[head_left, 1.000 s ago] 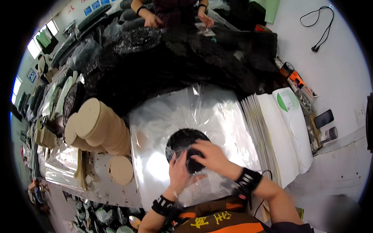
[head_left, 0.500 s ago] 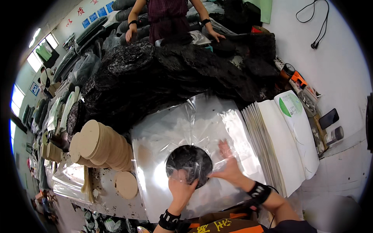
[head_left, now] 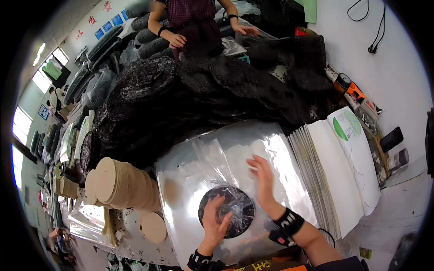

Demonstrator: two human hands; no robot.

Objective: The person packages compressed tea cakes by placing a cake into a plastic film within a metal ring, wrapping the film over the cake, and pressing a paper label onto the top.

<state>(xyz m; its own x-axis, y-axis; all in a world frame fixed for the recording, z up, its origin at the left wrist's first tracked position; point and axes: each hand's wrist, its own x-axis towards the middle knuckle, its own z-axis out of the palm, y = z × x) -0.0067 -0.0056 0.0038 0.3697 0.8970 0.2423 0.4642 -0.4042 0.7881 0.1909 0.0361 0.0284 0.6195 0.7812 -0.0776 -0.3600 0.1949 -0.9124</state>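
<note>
A flat, round black cake of what looks like dried seaweed (head_left: pixel 242 203) lies on a shiny metal sheet (head_left: pixel 181 226) in front of me. Clear plastic film (head_left: pixel 212 158) covers it and stretches away beyond its far edge, wrinkled over its middle. My left hand (head_left: pixel 216 221) rests on the cake's left side through the film, thumb and fingers apart. Just to the right of the cake, my right hand (head_left: pixel 266 185) is held over the metal with its fingers stretched out and nothing in them.
Cardboard discs (head_left: pixel 124 183) are stacked on the left, with a single disc (head_left: pixel 153 227) beside them. White paper packs (head_left: pixel 334 171) line the right. Piled black cakes (head_left: pixel 203 90) fill the far side, where another person's hands (head_left: pixel 177 41) show. A phone (head_left: pixel 391 139) lies far right.
My right hand has lifted off the cake's right edge and the film. The film has bunched up over the cake. The other person's hands have risen from the pile.
</note>
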